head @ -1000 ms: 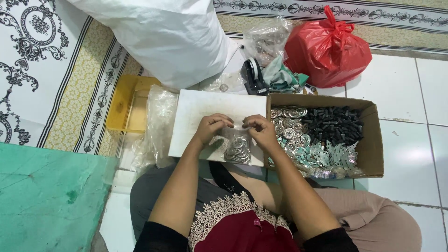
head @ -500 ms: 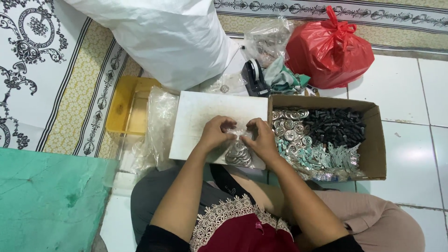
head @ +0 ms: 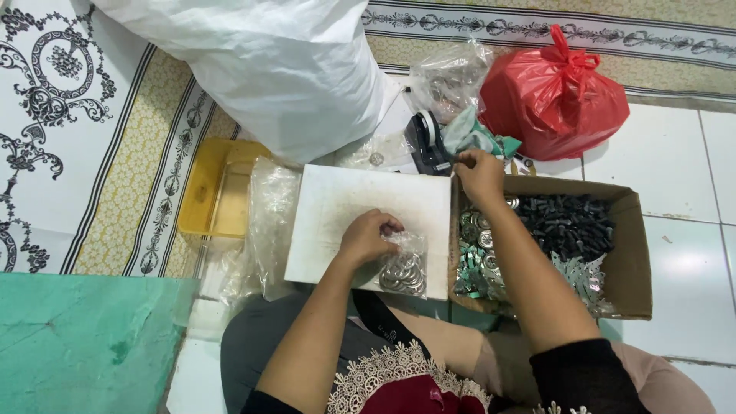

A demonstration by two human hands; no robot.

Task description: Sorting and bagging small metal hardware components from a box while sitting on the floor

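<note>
Small clear bag of metal rings (head: 404, 270) is pinched shut by left hand (head: 368, 238), curled on white board (head: 345, 207). Right hand (head: 481, 175) is extended past cardboard box (head: 625, 253), fingers closed at tape dispenser (head: 426, 142); grasp unclear.

Red tied bag (head: 553, 98), yellow tray (head: 211, 192), big white sack (head: 268, 61).

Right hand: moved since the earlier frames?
Yes. The right hand left the small bag on the white board, reaching up past the cardboard box rim toward the tape dispenser.
</note>
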